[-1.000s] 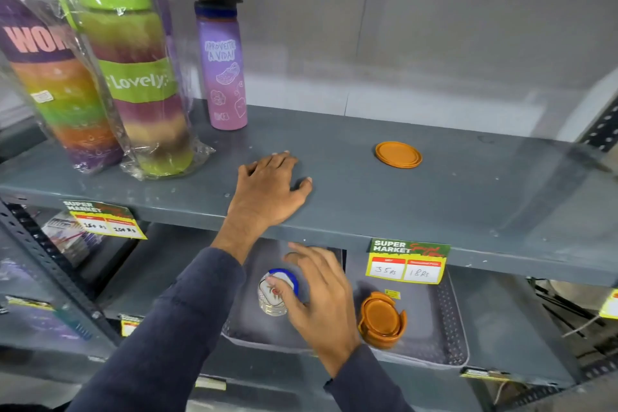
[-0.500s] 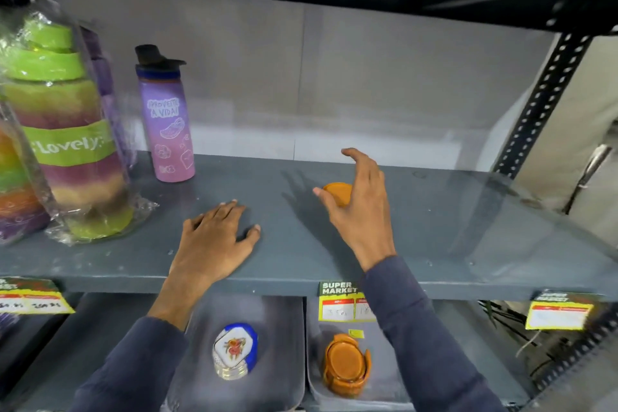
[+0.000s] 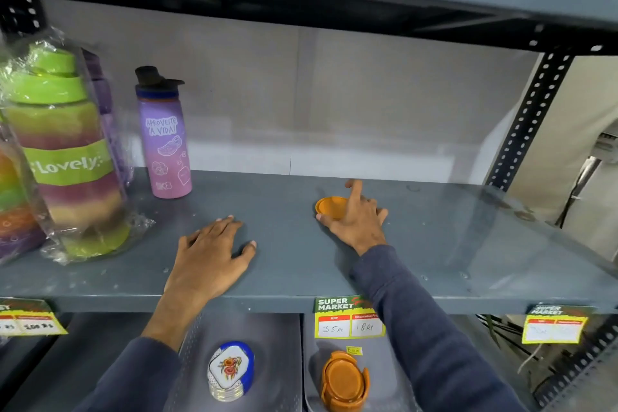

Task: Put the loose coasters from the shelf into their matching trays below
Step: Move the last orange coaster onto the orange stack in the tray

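Note:
A round orange coaster (image 3: 329,206) lies on the grey shelf (image 3: 291,254), tilted up at its near edge. My right hand (image 3: 357,219) is on it, thumb under the near rim and fingers curled over its right side. Flat on the shelf to the left rests my left hand (image 3: 209,252), fingers spread, holding nothing. Below, the left grey tray (image 3: 277,344) holds a stack of white and blue floral coasters (image 3: 230,370). The right grey tray (image 3: 309,378) holds an orange holder with orange coasters (image 3: 344,380).
A purple water bottle (image 3: 165,137) stands at the back left of the shelf. Wrapped multicoloured bottles (image 3: 63,150) fill the far left. Price tags (image 3: 347,318) hang on the shelf's front edge. A perforated upright (image 3: 528,117) closes the right side.
My right hand came up from the lower tray to the shelf and closed its thumb and fingers on the orange coaster, lifting its near edge. My left hand stayed flat.

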{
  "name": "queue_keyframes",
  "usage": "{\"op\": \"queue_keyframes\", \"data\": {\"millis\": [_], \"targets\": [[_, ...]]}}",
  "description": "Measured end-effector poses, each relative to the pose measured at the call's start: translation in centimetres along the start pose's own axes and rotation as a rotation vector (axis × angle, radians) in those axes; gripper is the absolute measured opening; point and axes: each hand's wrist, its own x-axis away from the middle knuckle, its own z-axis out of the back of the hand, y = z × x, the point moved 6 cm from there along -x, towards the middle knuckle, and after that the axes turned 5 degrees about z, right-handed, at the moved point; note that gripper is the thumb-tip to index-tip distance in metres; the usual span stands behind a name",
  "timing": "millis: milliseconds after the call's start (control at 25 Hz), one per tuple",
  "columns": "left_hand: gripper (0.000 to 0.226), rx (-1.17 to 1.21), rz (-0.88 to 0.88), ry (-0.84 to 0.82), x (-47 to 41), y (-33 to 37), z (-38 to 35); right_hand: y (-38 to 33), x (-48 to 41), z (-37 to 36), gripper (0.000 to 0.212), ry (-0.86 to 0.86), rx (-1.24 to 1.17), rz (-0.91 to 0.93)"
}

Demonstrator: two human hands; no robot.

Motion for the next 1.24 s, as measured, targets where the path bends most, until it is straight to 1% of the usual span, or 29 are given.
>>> {"op": "queue_keyframes", "data": {"millis": [160, 280, 360, 440, 520, 600, 680, 720, 760, 800, 840, 880, 920, 960, 1000, 1040, 1080, 1240], "targets": [[0.057, 0.023, -0.003, 0.005, 0.3, 0.2, 0.2, -2.6, 2.0, 3.0, 0.082, 0.137, -0.198, 0.156], [0.058, 0.037, -0.007, 0.004, 0.2, 0.2, 0.2, -5.9, 5.0, 7.0, 0.083, 0.280, -0.274, 0.309], [0.058, 0.037, -0.009, 0.003, 0.3, 0.1, 0.1, -8.2, 7.9, 10.3, 0.084, 0.416, -0.321, 0.403], [0.059, 0.038, -0.010, 0.005, 0.4, 0.2, 0.0, -10.2, 11.0, 13.7, 0.084, 0.593, -0.350, 0.526], [0.059, 0.041, -0.010, 0.020, 0.3, 0.2, 0.1, -11.9, 13.4, 16.3, 0.083, 0.702, -0.374, 0.626], [0.059, 0.050, -0.009, 0.026, 0.1, 0.2, 0.3, -12.6, 14.2, 17.6, 0.082, 0.723, -0.387, 0.662], [0.059, 0.053, -0.007, 0.024, 0.1, 0.1, 0.3, -12.5, 14.2, 17.9, 0.082, 0.692, -0.419, 0.629], [0.059, 0.051, -0.006, 0.019, 0.2, 0.1, 0.2, -12.3, 14.1, 17.7, 0.082, 0.666, -0.457, 0.606], [0.059, 0.048, -0.005, 0.015, 0.2, 0.1, 0.2, -11.8, 13.9, 17.3, 0.081, 0.622, -0.554, 0.569], [0.059, 0.046, -0.005, 0.013, 0.1, 0.1, 0.1, -11.3, 13.5, 16.7, 0.080, 0.543, -0.745, 0.511], [0.058, 0.046, -0.006, 0.012, 0.0, 0.0, 0.0, -10.8, 13.0, 15.9, 0.082, 0.416, -1.030, 0.425], [0.058, 0.045, -0.006, 0.010, 0.0, 0.0, 0.0, -10.6, 12.5, 14.9, 0.086, 0.242, -1.344, 0.324], [0.058, 0.042, -0.004, 0.008, -0.1, 0.0, -0.1, -10.9, 12.4, 13.9, 0.089, 0.025, -1.625, 0.230], [0.058, 0.038, 0.000, 0.007, -0.1, 0.0, -0.1, -11.6, 12.5, 13.2, 0.086, -0.193, -1.834, 0.165], [0.058, 0.035, 0.002, 0.008, 0.0, -0.1, -0.1, -12.4, 12.9, 12.7, 0.082, -0.376, -1.986, 0.126], [0.058, 0.029, 0.003, 0.009, 0.0, -0.1, -0.1, -13.0, 13.2, 12.5, 0.081, -0.506, -2.092, 0.101], [0.058, 0.028, 0.004, 0.012, 0.0, -0.1, 0.0, -13.3, 13.4, 12.2, 0.081, -0.580, -2.152, 0.087], [0.057, 0.030, 0.007, 0.015, 0.2, 0.2, 0.3, -13.9, 13.4, 11.7, 0.079, -0.646, -2.173, 0.105]]}}
